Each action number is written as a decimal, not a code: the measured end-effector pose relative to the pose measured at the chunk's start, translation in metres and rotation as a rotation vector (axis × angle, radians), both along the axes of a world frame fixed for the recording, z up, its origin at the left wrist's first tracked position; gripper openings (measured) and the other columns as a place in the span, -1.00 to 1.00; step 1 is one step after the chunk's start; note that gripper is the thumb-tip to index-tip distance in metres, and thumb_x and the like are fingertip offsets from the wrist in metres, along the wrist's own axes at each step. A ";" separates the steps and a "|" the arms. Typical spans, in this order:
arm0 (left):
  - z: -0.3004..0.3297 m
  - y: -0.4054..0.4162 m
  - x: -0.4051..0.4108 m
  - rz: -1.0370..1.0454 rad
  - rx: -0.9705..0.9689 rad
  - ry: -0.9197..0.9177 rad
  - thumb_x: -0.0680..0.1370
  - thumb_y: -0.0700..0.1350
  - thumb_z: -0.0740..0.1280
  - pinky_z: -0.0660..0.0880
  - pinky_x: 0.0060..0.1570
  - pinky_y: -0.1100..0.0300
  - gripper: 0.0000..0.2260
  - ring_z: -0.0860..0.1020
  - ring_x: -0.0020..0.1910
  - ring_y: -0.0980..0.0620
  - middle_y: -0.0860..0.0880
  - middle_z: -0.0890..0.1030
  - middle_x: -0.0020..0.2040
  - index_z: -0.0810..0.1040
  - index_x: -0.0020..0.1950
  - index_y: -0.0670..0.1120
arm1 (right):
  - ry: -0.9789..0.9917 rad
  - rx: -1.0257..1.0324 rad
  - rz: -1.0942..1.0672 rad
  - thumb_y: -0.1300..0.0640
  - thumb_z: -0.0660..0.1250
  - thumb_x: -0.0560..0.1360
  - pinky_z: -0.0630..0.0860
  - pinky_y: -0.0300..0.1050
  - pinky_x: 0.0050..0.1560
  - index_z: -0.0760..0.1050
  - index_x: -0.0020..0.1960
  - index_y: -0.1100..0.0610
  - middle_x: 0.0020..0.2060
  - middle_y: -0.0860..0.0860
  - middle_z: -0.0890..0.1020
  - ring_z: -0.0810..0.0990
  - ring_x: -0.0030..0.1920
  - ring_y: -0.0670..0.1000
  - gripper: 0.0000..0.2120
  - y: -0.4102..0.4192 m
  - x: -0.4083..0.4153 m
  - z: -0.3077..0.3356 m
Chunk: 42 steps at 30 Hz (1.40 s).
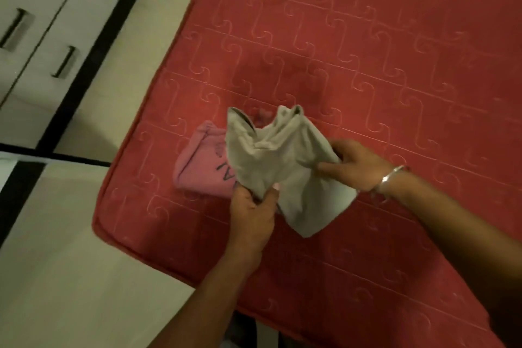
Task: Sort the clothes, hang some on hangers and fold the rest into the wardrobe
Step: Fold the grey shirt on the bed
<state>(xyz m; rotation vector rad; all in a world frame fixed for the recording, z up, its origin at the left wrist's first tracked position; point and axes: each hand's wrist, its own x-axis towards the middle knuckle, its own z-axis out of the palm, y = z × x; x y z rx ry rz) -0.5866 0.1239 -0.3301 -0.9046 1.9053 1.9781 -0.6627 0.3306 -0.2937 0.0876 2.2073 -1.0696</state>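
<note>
My left hand (252, 206) and right hand (358, 165) both grip the grey cloth (279, 167) above the bed (367, 65), beside the pink top (202, 168). I'm mid-fold, I think; next, bring the edges together.

You hold a plain pale grey cloth (278, 167) over a red mattress (353, 51) stitched with pale pink lines and hooked scrolls. Beside it lies a pink garment (197, 167) with dark lettering. Your right wrist carries a silver bangle (391, 176). The floor (70, 263) is cream with black bands; the cream drawers (42, 37) have dark handles.
</note>
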 end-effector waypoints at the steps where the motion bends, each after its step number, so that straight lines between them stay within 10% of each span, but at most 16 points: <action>1: -0.001 -0.016 -0.004 0.060 0.019 0.000 0.57 -0.22 0.47 0.64 0.13 -0.10 -0.80 0.70 0.11 -0.17 -0.12 0.74 0.07 0.62 0.18 -0.17 | 0.034 0.012 0.053 0.03 0.47 0.51 0.63 0.06 -0.02 0.59 0.09 0.06 -0.07 -0.04 0.71 0.69 -0.05 -0.03 -0.80 -0.019 -0.015 -0.001; 7: -0.038 -0.080 -0.023 0.279 0.184 -0.272 0.65 -0.22 0.35 0.64 0.00 0.05 -0.81 0.70 0.01 -0.08 -0.09 0.70 0.09 0.54 0.26 -0.09 | 0.198 0.269 0.270 0.00 0.47 0.47 0.51 0.05 0.22 0.54 0.33 0.01 0.25 0.05 0.62 0.60 0.23 0.16 -0.56 -0.120 -0.077 -0.042; 10: -0.058 -0.106 -0.012 0.208 -0.272 -0.389 0.53 -0.02 0.45 0.56 -0.03 0.06 -0.65 0.66 0.00 -0.10 -0.14 0.66 0.10 0.52 0.25 -0.11 | 0.275 0.494 0.191 0.05 0.37 0.48 0.34 0.22 0.32 0.49 0.36 -0.07 0.36 0.00 0.52 0.50 0.37 0.14 -0.55 -0.147 -0.061 -0.068; 13: -0.044 -0.120 -0.021 -0.087 -0.863 0.089 0.50 -0.09 0.45 0.47 0.21 0.05 -0.53 0.49 0.23 -0.05 -0.11 0.51 0.30 0.46 0.39 -0.10 | 0.518 0.460 0.079 0.07 0.37 0.48 0.31 0.16 0.38 0.45 0.43 -0.01 0.44 -0.02 0.46 0.39 0.48 0.06 -0.49 -0.161 -0.022 -0.071; 16: -0.048 -0.127 -0.057 -0.482 -1.042 0.344 0.56 -0.03 0.38 0.26 0.49 -0.10 -0.45 0.31 0.52 -0.12 -0.12 0.36 0.54 0.36 0.53 -0.09 | 0.560 0.443 -0.072 -0.03 0.35 0.53 0.31 0.18 0.43 0.36 0.51 0.01 0.54 0.02 0.37 0.28 0.57 0.07 -0.44 -0.164 0.011 -0.081; 22: -0.075 -0.146 -0.129 -0.576 -0.768 -0.288 0.43 0.35 0.44 0.30 0.44 -0.20 -0.09 0.28 0.51 -0.26 -0.20 0.28 0.53 0.18 0.59 -0.09 | 0.124 0.394 -0.879 -0.29 0.58 0.30 0.43 0.14 0.31 0.33 0.47 0.19 0.33 0.18 0.48 0.43 0.36 0.23 -0.06 -0.158 0.022 -0.111; 28: -0.080 -0.161 -0.133 -0.610 -0.665 -0.280 0.22 0.52 0.39 0.44 0.36 -0.20 -0.02 0.46 0.40 -0.20 -0.08 0.48 0.41 0.37 0.48 -0.03 | -0.057 0.330 -0.924 -0.48 0.51 0.15 0.55 0.14 0.22 0.51 0.28 0.01 -0.12 -0.21 0.56 0.51 0.23 0.10 -0.14 -0.149 0.017 -0.118; 34: -0.074 -0.167 -0.124 -0.633 -0.711 -0.195 0.36 0.43 0.38 0.51 0.25 -0.23 -0.26 0.56 0.27 -0.16 -0.03 0.59 0.26 0.47 0.36 -0.03 | -0.106 0.393 -0.893 -0.51 0.43 0.20 0.49 0.21 0.27 0.60 0.19 -0.09 -0.01 -0.14 0.65 0.52 0.24 0.13 -0.28 -0.158 0.017 -0.111; 42: -0.071 -0.181 -0.132 -0.546 -0.424 -0.288 0.47 0.14 0.54 0.59 0.01 0.07 -0.52 0.63 0.05 -0.01 0.03 0.65 0.08 0.60 0.27 -0.10 | -0.271 -0.062 -1.040 -0.02 0.68 0.27 0.55 -0.09 -0.40 0.59 -0.08 0.19 -0.30 0.02 0.64 0.58 -0.42 0.04 -0.58 -0.152 0.007 -0.093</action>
